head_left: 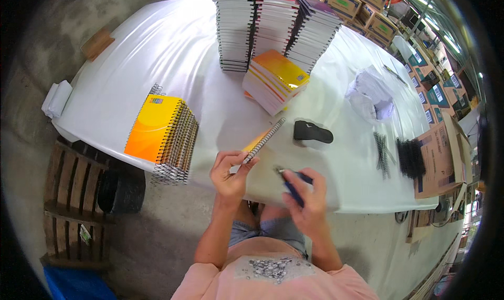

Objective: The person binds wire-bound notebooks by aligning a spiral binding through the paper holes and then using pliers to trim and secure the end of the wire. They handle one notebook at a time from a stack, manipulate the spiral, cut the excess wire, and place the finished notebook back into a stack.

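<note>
Orange and edge-on, the notebook (265, 140) sits tilted above the white table (173, 48), with its wire spiral facing the camera. The left hand (231, 169) pinches its near, lower end — fingers closed around the corner where the spiral stops. From that grip the notebook's long axis runs up and to the right, away from the person, toward the black stapler-like tool (312, 132) lying just beyond its far tip.

The right hand (307, 197) is closed around blue-handled pliers (290, 182). Their metal nose points left, toward the notebook's held end, and stops just short of it; I cannot tell whether the tip touches the wire. So the pliers lie to the right of the notebook's lower end and slightly nearer the person, and the spiral's end lies between the two hands, closer to the left one.

Other things, placed from the notebook:
- Left of it, a stack of bound orange notebooks (160, 134) rests at the table's near edge, spirals toward the person.
- Beyond it, a short pile of unbound orange books (275, 79) leans against three tall stacks (273, 24).
- Well to the right lie loose black wire coils (409, 157), then a cardboard box (438, 155) at the table's far right edge.
- Right and farther back — a crumpled plastic bag (370, 92).
</note>
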Demonstrator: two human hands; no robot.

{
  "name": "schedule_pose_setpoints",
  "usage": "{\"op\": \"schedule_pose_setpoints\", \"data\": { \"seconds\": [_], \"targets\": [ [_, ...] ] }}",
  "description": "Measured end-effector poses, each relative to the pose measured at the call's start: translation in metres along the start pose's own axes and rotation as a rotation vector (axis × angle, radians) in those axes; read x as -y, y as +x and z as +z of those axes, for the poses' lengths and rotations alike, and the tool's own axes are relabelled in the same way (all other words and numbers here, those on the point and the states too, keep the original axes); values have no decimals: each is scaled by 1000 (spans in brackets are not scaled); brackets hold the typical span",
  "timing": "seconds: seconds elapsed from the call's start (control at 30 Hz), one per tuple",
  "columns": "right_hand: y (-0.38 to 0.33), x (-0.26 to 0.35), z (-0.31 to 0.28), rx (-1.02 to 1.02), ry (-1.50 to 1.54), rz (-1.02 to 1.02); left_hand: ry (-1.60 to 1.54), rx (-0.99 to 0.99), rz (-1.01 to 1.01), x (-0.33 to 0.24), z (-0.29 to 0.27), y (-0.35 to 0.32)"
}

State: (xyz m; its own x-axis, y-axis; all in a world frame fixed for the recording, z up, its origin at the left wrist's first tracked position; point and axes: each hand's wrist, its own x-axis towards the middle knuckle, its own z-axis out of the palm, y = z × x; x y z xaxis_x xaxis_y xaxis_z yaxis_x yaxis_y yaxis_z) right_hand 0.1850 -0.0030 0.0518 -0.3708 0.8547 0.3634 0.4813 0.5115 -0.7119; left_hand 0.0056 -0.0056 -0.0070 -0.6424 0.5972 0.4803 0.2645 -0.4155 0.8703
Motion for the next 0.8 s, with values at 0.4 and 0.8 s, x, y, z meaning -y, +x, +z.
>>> {"op": "schedule_pose_setpoints", "data": {
  "seconds": [0.4, 0.8],
  "targets": [
    [14, 13, 9, 353, 354, 78, 140, -2, 262, -1, 0, -1],
    [8, -56, 8, 178, -658, 199, -135, -313, 134, -35, -8, 8]
  ]
}}
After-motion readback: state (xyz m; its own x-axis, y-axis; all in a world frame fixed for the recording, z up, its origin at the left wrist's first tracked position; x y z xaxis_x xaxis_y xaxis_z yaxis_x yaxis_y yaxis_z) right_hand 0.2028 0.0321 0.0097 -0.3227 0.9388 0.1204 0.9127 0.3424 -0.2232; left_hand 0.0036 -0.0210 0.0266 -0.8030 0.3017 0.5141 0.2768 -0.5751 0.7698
